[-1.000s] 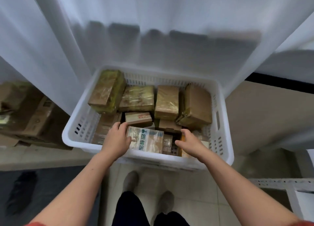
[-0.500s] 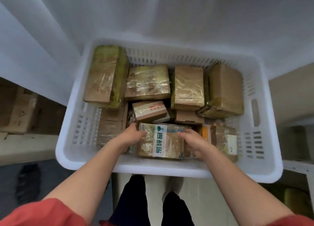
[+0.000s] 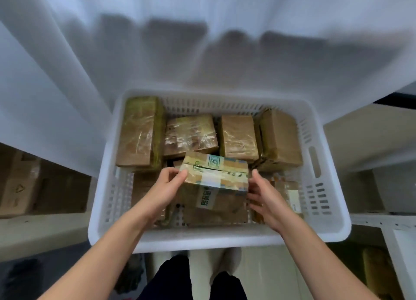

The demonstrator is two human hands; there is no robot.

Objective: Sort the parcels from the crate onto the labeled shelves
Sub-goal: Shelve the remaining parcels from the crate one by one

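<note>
White sheeting (image 3: 202, 40) hangs behind the white crate (image 3: 220, 240). Head view: your left grip (image 3: 166, 187) pinches the taped parcel (image 3: 216, 175) at its left end, fingers curled on it. Your right grip (image 3: 264, 198) touches its right end; blurred, can't tell if fingers curl. Parcel tilted, above the crate's near middle. Other parcels (image 3: 238, 139) line its far edge.

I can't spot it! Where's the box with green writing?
Head view: the green-printed parcel is between the left hand and right hand, over the white crate, near-middle.
</note>
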